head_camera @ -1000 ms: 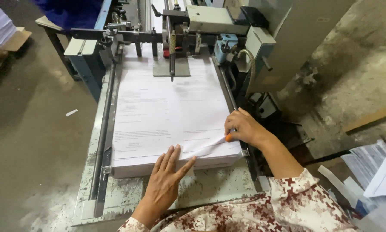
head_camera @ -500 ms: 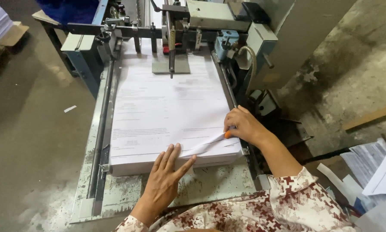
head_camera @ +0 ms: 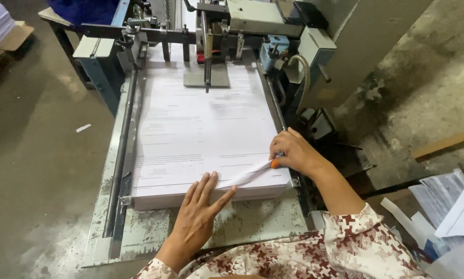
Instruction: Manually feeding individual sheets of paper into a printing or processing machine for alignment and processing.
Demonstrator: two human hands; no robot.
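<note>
Head view: our left hand (head_camera: 198, 217) lies spread on the paper stack (head_camera: 206, 129) near its front edge; our right hand (head_camera: 294, 152), beside it, pinches an orange-tipped tool (head_camera: 275, 164) lifting top sheets. We judge a slip could crease or skew them

place: likely print workshop | evidence: paper-feeding machine (head_camera: 211, 46), paper stack (head_camera: 206, 129), concrete floor (head_camera: 35, 155)

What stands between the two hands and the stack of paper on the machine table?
Nothing visible does. The left hand lies flat on the near edge of the paper stack, and the right hand rests at its right corner, where sheets lift beside an orange tip.
</note>
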